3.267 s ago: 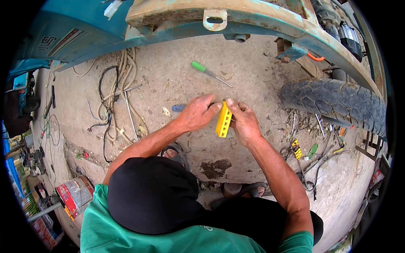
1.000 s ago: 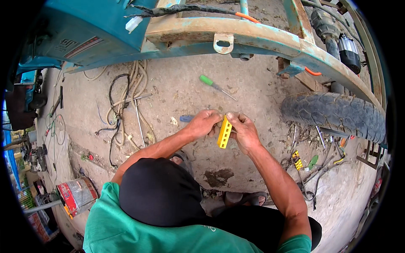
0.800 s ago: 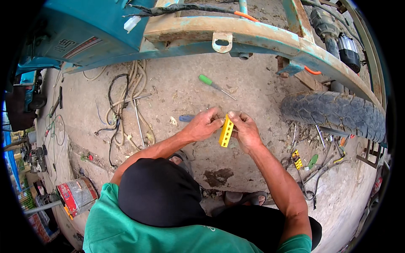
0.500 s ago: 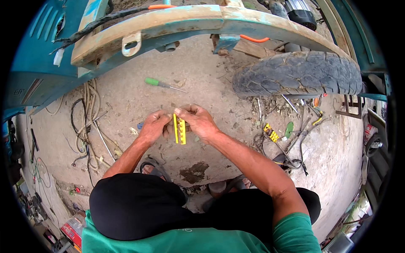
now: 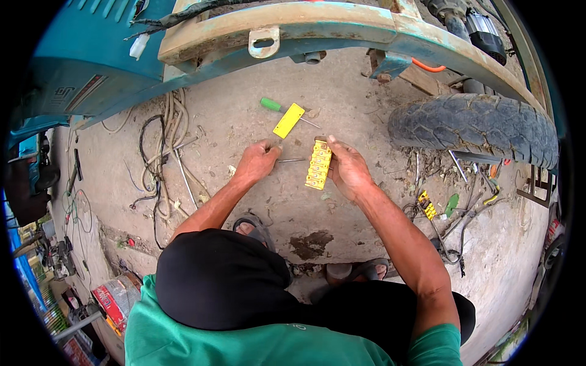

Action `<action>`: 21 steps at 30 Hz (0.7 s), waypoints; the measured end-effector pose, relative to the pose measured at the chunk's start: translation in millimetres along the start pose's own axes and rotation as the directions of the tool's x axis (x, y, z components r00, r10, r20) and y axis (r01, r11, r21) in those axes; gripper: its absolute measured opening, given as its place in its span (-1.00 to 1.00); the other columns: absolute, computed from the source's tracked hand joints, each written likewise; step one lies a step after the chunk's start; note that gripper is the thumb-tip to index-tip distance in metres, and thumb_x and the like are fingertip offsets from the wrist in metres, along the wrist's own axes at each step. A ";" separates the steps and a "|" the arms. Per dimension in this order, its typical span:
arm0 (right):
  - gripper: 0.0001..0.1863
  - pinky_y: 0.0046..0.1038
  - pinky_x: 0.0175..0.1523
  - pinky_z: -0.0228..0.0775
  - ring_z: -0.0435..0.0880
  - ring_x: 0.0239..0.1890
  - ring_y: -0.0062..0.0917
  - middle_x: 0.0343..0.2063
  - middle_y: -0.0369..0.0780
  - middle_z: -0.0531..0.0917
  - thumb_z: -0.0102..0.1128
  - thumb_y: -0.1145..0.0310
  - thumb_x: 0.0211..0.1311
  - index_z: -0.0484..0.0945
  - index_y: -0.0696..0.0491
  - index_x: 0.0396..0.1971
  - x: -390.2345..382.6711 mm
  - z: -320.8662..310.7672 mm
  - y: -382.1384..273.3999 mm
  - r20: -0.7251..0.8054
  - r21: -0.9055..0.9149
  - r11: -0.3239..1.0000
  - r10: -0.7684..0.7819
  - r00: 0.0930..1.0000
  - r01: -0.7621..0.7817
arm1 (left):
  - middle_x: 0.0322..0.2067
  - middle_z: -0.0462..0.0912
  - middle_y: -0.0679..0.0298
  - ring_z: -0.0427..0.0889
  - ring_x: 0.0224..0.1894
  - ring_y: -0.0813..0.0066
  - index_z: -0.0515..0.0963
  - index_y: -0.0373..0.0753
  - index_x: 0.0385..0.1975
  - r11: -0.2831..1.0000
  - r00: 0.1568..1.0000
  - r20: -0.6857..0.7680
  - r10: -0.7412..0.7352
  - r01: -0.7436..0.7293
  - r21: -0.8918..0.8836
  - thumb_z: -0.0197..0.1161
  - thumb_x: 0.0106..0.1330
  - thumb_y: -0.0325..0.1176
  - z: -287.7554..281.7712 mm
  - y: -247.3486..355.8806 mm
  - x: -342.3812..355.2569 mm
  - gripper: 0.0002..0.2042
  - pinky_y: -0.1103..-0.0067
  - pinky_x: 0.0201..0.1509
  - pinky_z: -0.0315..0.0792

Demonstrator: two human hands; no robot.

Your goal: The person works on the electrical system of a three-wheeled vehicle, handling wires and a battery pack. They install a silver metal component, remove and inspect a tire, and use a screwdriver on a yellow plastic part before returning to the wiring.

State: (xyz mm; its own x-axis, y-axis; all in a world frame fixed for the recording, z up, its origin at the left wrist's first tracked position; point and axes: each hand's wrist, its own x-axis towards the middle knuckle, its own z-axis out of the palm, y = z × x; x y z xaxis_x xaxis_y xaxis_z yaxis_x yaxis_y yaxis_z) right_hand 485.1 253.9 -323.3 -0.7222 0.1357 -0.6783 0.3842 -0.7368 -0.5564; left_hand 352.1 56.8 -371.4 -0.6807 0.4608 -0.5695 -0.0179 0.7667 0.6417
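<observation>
My right hand (image 5: pixel 347 169) holds a yellow terminal block (image 5: pixel 318 165) upright over the concrete ground, fingers along its right side. My left hand (image 5: pixel 259 161) is a short way to its left, closed around a thin screwdriver (image 5: pixel 292 160) whose metal shaft points right, toward the block. The tool's handle is hidden in the fist. A flat yellow cover plate (image 5: pixel 288 120) lies on the ground just beyond the hands, resting across a green-handled screwdriver (image 5: pixel 269 104).
A teal vehicle frame (image 5: pixel 342 27) arches over the far side, with a black tyre (image 5: pixel 473 128) at right. Loose cables (image 5: pixel 165 152) lie at left. Small tools and wires (image 5: pixel 452 204) are scattered at right. Sandalled feet (image 5: pixel 253 226) stand near a dark stain (image 5: pixel 311 244).
The left hand has let go of the yellow block and now grips a thin screwdriver. A yellow cover plate now lies on the ground by the green screwdriver. The view has shifted.
</observation>
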 end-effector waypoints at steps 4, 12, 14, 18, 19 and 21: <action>-0.59 -0.34 0.05 0.53 0.62 -0.13 -0.48 -0.18 -0.19 0.60 0.01 0.13 0.49 0.50 0.22 -0.03 1.0 7.8 -0.9 0.007 0.019 1.000 -0.006 1.000 0.006 | -0.54 0.60 0.29 0.53 -0.54 0.54 0.56 -0.34 -0.27 0.994 0.992 -0.051 0.111 -0.112 -0.004 0.17 0.36 -0.17 -3.3 2.3 -9.6 -0.70 0.55 -0.43 0.42; -0.63 -0.32 0.04 0.55 0.63 -0.11 -0.47 -0.17 -0.17 0.61 0.07 0.20 0.46 0.49 0.23 -0.02 5.5 5.2 5.5 -0.024 0.110 0.992 -0.055 0.998 0.057 | -0.46 0.60 0.37 0.57 -0.45 0.64 0.54 -0.25 -0.22 0.846 0.894 0.365 0.261 -0.029 -0.532 0.20 0.41 -0.23 1.1 38.7 -38.4 -0.79 0.64 -0.35 0.43; -0.64 -0.32 0.03 0.56 0.63 -0.12 -0.46 -0.16 -0.17 0.61 0.08 0.21 0.45 0.48 0.22 -0.01 5.8 5.2 5.9 -0.018 0.103 0.992 -0.065 0.998 0.066 | -0.45 0.60 0.37 0.57 -0.45 0.65 0.54 -0.26 -0.22 0.853 0.874 0.389 0.292 -0.054 -0.518 0.22 0.39 -0.25 2.3 38.2 -40.0 -0.80 0.63 -0.35 0.44; -0.63 -0.34 0.01 0.58 0.64 -0.12 -0.46 -0.14 -0.16 0.61 0.11 0.25 0.43 0.46 0.24 0.03 5.7 8.1 3.1 -0.017 0.062 0.995 -0.072 0.997 0.072 | -0.44 0.60 0.36 0.58 -0.43 0.65 0.54 -0.29 -0.14 0.828 0.888 0.375 0.266 -0.011 -0.561 0.26 0.35 -0.33 -0.8 33.5 -36.0 -0.80 0.63 -0.34 0.45; -0.63 -0.35 0.01 0.58 0.64 -0.12 -0.46 -0.14 -0.15 0.62 0.12 0.27 0.43 0.45 0.25 0.05 4.7 9.3 1.7 -0.007 0.026 0.997 -0.072 0.997 0.072 | -0.44 0.60 0.36 0.58 -0.43 0.65 0.54 -0.30 -0.13 0.815 0.900 0.361 0.244 0.011 -0.579 0.26 0.35 -0.34 -1.9 32.7 -35.3 -0.80 0.64 -0.34 0.45; -0.61 -0.37 0.00 0.58 0.65 -0.12 -0.47 -0.13 -0.14 0.62 0.14 0.31 0.41 0.44 0.27 0.07 2.5 11.8 -1.6 0.011 -0.046 0.996 -0.075 0.997 0.075 | -0.40 0.61 0.34 0.58 -0.41 0.62 0.52 -0.28 -0.14 0.810 0.907 0.352 0.233 0.020 -0.587 0.24 0.36 -0.38 -5.8 30.6 -34.1 -0.83 0.61 -0.30 0.49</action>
State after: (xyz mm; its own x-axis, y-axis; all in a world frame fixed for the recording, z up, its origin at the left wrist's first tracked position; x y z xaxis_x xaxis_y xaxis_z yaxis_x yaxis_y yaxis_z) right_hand 476.0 247.6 -318.4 -0.7554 0.1827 -0.6293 0.3547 -0.6935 -0.6271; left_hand 370.5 61.9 -329.3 -0.3635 0.7535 -0.5478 -0.4576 0.3677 0.8095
